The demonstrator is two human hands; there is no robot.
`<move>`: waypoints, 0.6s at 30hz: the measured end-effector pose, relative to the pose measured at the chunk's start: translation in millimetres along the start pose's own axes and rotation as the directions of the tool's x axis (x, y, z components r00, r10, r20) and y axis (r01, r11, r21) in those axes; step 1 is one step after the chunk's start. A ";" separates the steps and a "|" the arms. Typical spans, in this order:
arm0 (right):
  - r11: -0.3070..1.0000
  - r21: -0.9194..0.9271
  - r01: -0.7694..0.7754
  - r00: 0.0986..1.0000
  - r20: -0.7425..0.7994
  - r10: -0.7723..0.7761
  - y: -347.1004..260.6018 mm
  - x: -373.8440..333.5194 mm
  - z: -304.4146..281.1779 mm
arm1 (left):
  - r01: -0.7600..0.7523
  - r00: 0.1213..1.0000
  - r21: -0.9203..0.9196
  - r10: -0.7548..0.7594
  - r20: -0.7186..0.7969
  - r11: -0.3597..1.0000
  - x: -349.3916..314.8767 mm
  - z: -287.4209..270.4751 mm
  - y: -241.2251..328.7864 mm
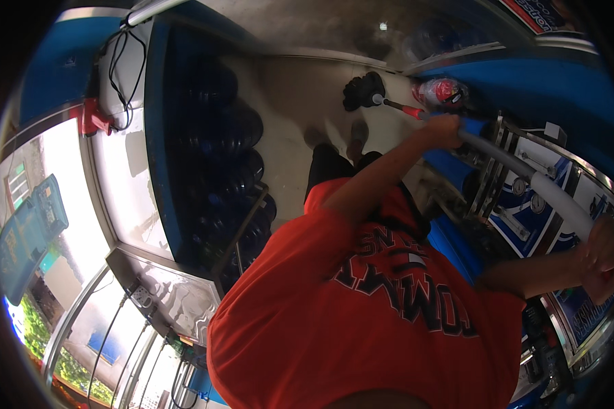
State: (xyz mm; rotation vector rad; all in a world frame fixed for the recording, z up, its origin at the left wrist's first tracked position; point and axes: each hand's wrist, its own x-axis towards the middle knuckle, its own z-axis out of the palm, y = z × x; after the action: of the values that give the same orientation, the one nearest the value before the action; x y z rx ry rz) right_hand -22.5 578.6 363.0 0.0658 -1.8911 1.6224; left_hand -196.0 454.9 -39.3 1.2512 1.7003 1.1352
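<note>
A mop (pixel 559 201) slants across my front, its dark shaggy head (pixel 363 91) down on the light floor beyond my feet. A red sleeve (pixel 411 111) joins the lower pole, and the upper pole is grey and white. Low on the pole, just above the red part, my left hand (pixel 445 131) is closed around it. At the far right my right hand (pixel 602 258) is wrapped around the pole's upper end, with its fingers partly in shadow.
Large blue water bottles (pixel 228 129) are stacked along the left. A clear bag with red contents (pixel 442 92) lies by the blue right-hand wall. At the right stands a metal-framed panel with gauges (pixel 537 203). Black cables (pixel 121 75) hang at the upper left.
</note>
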 end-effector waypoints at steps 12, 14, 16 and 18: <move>0.933 0.311 -0.180 0.983 0.076 0.165 42.3 67.0 35.9 | 0.160 0.987 -0.009 -0.160 -0.028 0.987 -67.9 -76.2 -36.7; 0.921 0.331 -0.206 0.977 0.129 0.172 62.3 95.0 61.8 | 0.179 0.977 -0.014 -0.180 -0.114 0.984 -94.5 -101.6 -51.8; 0.925 0.312 -0.216 0.975 0.124 0.186 87.8 124.0 93.7 | 0.208 0.942 -0.029 -0.209 -0.262 0.978 -122.4 -122.5 -66.3; 0.896 0.357 -0.264 0.955 0.225 0.192 115.3 160.5 134.9 | 0.249 0.888 -0.052 -0.249 -0.387 0.967 -137.2 -143.3 -75.6</move>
State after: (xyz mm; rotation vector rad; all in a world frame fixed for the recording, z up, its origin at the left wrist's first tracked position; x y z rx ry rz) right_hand -257.4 541.6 336.3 0.1673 -1.7344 2.2043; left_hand -314.7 279.4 -53.5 0.8038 2.0834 1.2860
